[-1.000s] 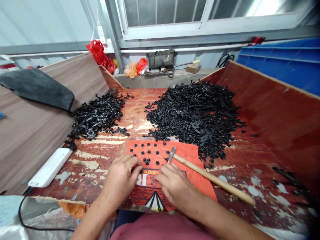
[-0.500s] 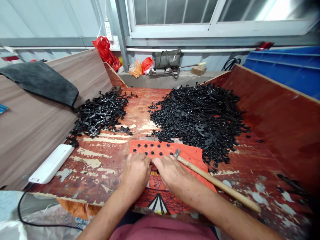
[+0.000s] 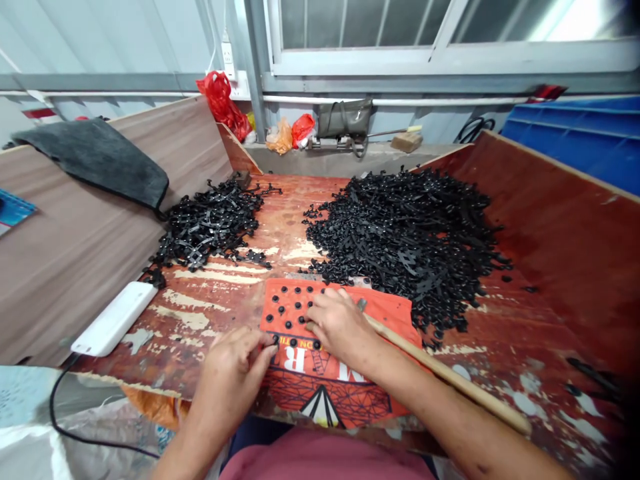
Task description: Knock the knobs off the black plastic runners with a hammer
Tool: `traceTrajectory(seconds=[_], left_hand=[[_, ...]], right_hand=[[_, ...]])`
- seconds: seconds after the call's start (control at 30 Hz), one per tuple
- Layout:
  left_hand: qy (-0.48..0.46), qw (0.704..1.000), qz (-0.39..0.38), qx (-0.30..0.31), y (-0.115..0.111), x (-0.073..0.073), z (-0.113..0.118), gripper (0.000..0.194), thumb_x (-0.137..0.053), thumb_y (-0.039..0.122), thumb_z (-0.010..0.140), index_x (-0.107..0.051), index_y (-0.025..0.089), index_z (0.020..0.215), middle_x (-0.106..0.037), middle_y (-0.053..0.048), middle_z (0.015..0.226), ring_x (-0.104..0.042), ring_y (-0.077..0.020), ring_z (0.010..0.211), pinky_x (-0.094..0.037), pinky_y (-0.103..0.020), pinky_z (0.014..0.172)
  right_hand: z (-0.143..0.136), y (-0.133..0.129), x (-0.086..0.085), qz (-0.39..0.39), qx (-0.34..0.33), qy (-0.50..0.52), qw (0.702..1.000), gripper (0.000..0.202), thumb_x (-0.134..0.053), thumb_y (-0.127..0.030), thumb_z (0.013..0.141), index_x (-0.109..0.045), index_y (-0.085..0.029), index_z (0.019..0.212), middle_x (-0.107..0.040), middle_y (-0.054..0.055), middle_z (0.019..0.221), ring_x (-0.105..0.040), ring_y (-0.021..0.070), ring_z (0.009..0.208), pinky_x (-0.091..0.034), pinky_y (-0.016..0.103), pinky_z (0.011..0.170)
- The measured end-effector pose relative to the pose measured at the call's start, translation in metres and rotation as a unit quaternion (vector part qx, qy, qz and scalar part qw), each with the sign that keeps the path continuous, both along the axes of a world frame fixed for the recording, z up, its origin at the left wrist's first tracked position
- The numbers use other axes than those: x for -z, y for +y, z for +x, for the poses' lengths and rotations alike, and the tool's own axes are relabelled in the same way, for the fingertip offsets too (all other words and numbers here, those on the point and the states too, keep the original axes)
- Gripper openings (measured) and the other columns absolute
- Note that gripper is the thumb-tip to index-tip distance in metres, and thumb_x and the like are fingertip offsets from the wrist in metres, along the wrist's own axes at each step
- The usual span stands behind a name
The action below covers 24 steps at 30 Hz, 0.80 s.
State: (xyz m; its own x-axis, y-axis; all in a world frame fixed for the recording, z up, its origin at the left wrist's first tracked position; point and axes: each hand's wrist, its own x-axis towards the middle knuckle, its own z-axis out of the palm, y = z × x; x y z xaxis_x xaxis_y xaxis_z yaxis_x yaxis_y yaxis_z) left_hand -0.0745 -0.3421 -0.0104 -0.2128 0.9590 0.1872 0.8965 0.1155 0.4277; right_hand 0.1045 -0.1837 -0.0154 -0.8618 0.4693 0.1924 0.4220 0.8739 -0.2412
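An orange-red printed cloth (image 3: 370, 393) lies at the table's front edge, with several small black knobs (image 3: 289, 325) standing in rough rows on it. At its left side, my left hand (image 3: 233, 373) pinches a black knob (image 3: 275, 340) between thumb and forefinger. My right hand (image 3: 345, 323) rests over the middle of the cloth, fingers bent together down among the knobs; what lies under its fingertips is hidden. A hammer (image 3: 440, 370) with a long wooden handle lies across the cloth's right side, partly behind my right forearm, its metal head beside my right hand.
A large heap of black parts (image 3: 400, 233) covers the table's right rear. A smaller heap of black linked pieces (image 3: 210, 223) sits at left. A white device with a cable (image 3: 115, 320) lies at the left edge. Wooden boards (image 3: 550, 220) wall the sides; a dark cloth (image 3: 100, 160) drapes over the left one.
My hands were close together on the cloth and have parted. The left moved down and left to a knob; the right moved slightly up. More knobs on the cloth are uncovered. The view shifted slightly.
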Motion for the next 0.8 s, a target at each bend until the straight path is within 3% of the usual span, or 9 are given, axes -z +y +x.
traceTrajectory(seconds=[0.1,0.27,0.37,0.5,0.57,0.67,0.8], left_hand=[[0.036,0.999,-0.004,-0.005,0.004,0.009,0.009,0.011,-0.059,0.027,0.09,-0.067,0.022,0.084,-0.069,-0.002,0.079,-0.062,-0.0212,0.077,-0.04,-0.034,0.073],[0.104,0.992,-0.072,-0.002,0.005,0.017,0.01,0.01,-0.06,0.023,0.089,-0.068,0.023,0.083,-0.071,-0.003,0.081,-0.065,-0.0255,0.078,-0.039,-0.039,0.075],[0.089,0.996,-0.025,0.002,-0.001,0.017,0.007,0.011,-0.06,0.026,0.09,-0.067,0.022,0.097,-0.072,-0.004,0.087,-0.066,-0.0246,0.08,-0.041,-0.038,0.075],[0.046,0.996,0.021,0.078,-0.008,0.014,0.016,0.012,-0.058,0.029,0.092,-0.066,0.023,0.098,-0.068,-0.002,0.081,-0.063,-0.0205,0.075,-0.042,-0.035,0.073],[0.036,0.991,0.003,0.13,-0.01,0.016,0.025,0.011,-0.059,0.027,0.091,-0.066,0.023,0.099,-0.065,-0.003,0.082,-0.06,-0.0201,0.075,-0.043,-0.035,0.073],[0.037,0.986,-0.013,0.161,-0.016,0.024,0.036,0.014,-0.057,0.021,0.091,-0.068,0.022,0.099,-0.061,-0.005,0.086,-0.057,-0.0206,0.078,-0.046,-0.034,0.069],[0.022,0.983,0.027,0.178,-0.027,0.036,0.039,0.018,-0.052,0.019,0.094,-0.068,0.021,0.101,-0.062,-0.008,0.094,-0.057,-0.0201,0.084,-0.049,-0.034,0.074]], right_hand=[[-0.003,0.001,0.004,0.018,0.014,0.001,1.0,0.018,-0.061,-0.019,0.092,-0.066,-0.018,0.075,-0.064,0.005,0.082,-0.049,0.0226,0.086,-0.03,0.038,0.078],[0.015,-0.002,-0.003,0.02,0.034,0.015,0.999,0.007,-0.063,-0.02,0.091,-0.07,-0.019,0.089,-0.063,0.005,0.085,-0.048,0.023,0.087,-0.03,0.037,0.078],[0.024,-0.016,-0.006,0.01,0.016,0.021,1.0,0.007,-0.064,-0.023,0.091,-0.069,-0.02,0.087,-0.063,0.004,0.084,-0.049,0.0216,0.087,-0.031,0.036,0.08],[0.02,-0.033,-0.002,-0.002,0.009,0.024,1.0,0.014,-0.067,-0.022,0.089,-0.066,-0.02,0.075,-0.064,0.003,0.078,-0.051,0.0221,0.085,-0.032,0.037,0.079],[0.022,-0.032,0.0,-0.01,0.031,0.036,0.999,0.008,-0.065,-0.022,0.091,-0.068,-0.02,0.084,-0.065,0.003,0.081,-0.052,0.0227,0.086,-0.033,0.037,0.079],[0.043,-0.022,-0.002,-0.029,0.067,0.057,0.996,0.014,-0.059,-0.021,0.095,-0.066,-0.022,0.108,-0.067,0.002,0.091,-0.055,0.0209,0.09,-0.037,0.035,0.081],[0.081,-0.019,-0.003,-0.054,0.081,0.057,0.994,0.015,-0.056,-0.012,0.094,-0.066,-0.022,0.099,-0.068,0.0,0.09,-0.06,0.0162,0.085,-0.043,0.028,0.078]])
